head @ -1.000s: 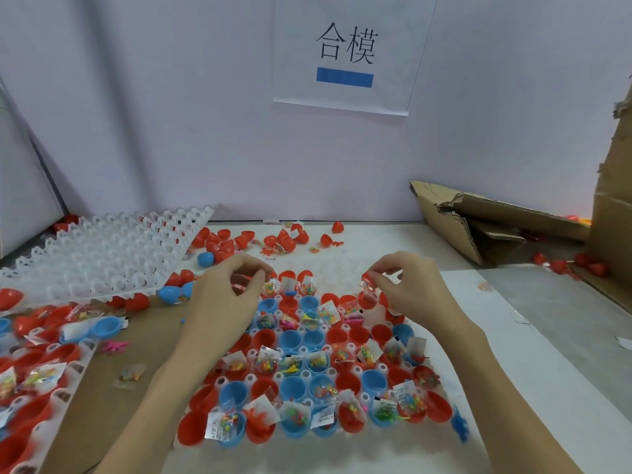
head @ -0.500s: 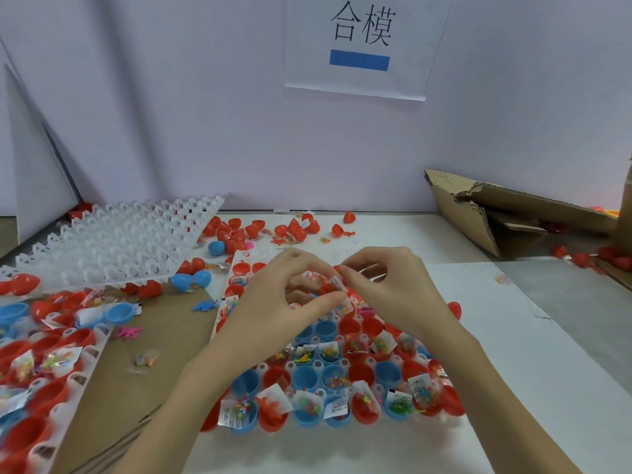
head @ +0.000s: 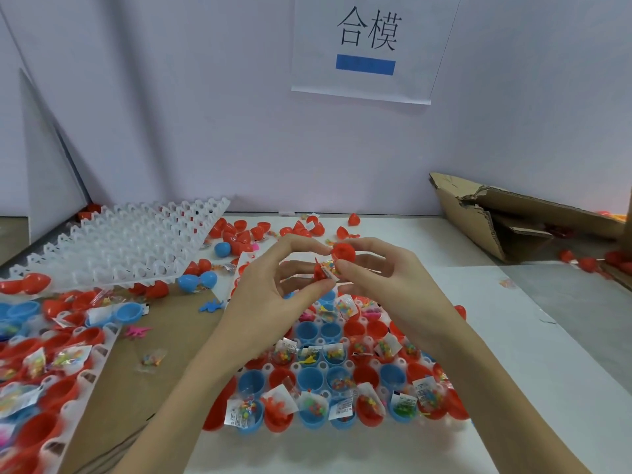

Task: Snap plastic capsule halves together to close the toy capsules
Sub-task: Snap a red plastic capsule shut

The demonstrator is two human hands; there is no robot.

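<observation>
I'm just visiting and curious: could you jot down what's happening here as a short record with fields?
Activity: closing a red toy capsule
Left hand: pinches the lower red half, a small packet tucked in it
Right hand: holds the upper red half above it
Halves: not yet snapped shut
Below: tray of open red and blue halves with packets
Far left: empty white tray

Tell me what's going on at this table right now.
A person is closing toy capsules by hand. The left hand pinches a red capsule half with a small toy packet in it, and the right hand holds the other red half just above; they are not yet snapped together. Below, a white tray holds many open red and blue halves, most with packets.
</observation>
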